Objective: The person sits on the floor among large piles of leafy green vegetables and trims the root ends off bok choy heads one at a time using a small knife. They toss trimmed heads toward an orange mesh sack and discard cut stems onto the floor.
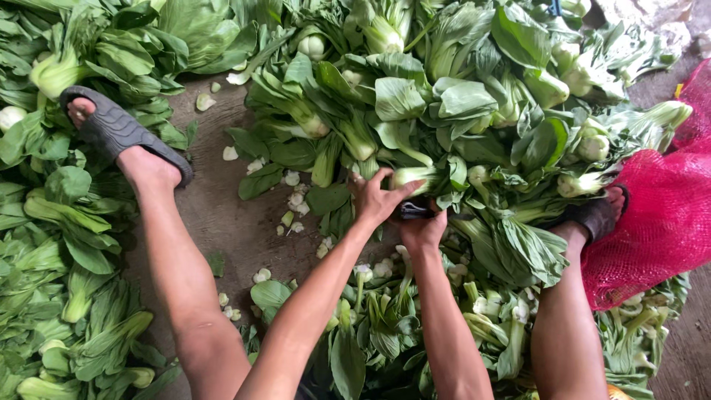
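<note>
From the head camera, both bare forearms reach forward and upward in the frame, converging near the middle over a heap of bok choy (pixel 459 104) spread on the floor (pixel 222 215). The left hand (pixel 376 196) has its fingers spread and curled, thumb pointing right, gripping the pale base of one bok choy stalk (pixel 415 176) at the near edge of the heap. The right hand (pixel 422 226) sits just below and beside it, closed around a small dark-handled tool (pixel 415 211) (its blade cannot be made out) that lies close under the stalk's cut end. The two hands almost touch.

Pale trimmed bits (pixel 296 200) lie scattered on the bare floor to the left of the hands. The left foot, in a dark sandal (pixel 118 130), rests at upper left among more greens (pixel 67 296); the right leg stretches toward a dark shoe (pixel 596 215) beside a red mesh sack (pixel 659 222). Loose leaves (pixel 385 326) lie between the forearms.
</note>
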`<state>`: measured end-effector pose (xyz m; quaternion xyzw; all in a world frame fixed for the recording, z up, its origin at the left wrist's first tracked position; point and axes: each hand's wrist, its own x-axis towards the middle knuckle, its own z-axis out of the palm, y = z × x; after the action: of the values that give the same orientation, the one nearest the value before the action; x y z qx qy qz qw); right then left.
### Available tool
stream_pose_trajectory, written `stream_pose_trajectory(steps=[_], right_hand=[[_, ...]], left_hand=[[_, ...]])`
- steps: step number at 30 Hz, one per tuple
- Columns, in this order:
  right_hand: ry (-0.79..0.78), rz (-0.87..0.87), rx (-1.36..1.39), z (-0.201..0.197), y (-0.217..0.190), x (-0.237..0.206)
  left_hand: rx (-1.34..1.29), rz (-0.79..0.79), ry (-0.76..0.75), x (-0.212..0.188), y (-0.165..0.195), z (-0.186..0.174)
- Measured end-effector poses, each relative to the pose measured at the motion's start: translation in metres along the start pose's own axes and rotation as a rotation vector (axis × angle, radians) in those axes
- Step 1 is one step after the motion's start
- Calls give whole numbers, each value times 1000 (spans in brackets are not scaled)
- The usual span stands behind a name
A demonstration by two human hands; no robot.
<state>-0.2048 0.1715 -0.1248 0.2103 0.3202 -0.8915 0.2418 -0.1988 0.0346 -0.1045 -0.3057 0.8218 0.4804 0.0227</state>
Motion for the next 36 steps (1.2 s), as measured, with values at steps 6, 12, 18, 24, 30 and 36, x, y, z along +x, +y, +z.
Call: stream_pose_trajectory(steps=[6,12,18,24,30,36], right_hand=[[63,56,-39,12,2,-5],[168,65,-108,-9,3,-26],[182,189,-126,-49,8,-84],[194,164,-87,-83,35,-148],[230,189,-444,-82,42,-232],[233,385,-812,-65,42,-273]], left_hand=[[-80,109,58,-4,-12,6],[-69,89,42,-40,-24,9],[-35,103,116,-124,-42,11],[-319,12,70,-202,-67,-27],[-543,-141,72,-302,-104,-33],[-546,-827,-448,-350,-126,-25]])
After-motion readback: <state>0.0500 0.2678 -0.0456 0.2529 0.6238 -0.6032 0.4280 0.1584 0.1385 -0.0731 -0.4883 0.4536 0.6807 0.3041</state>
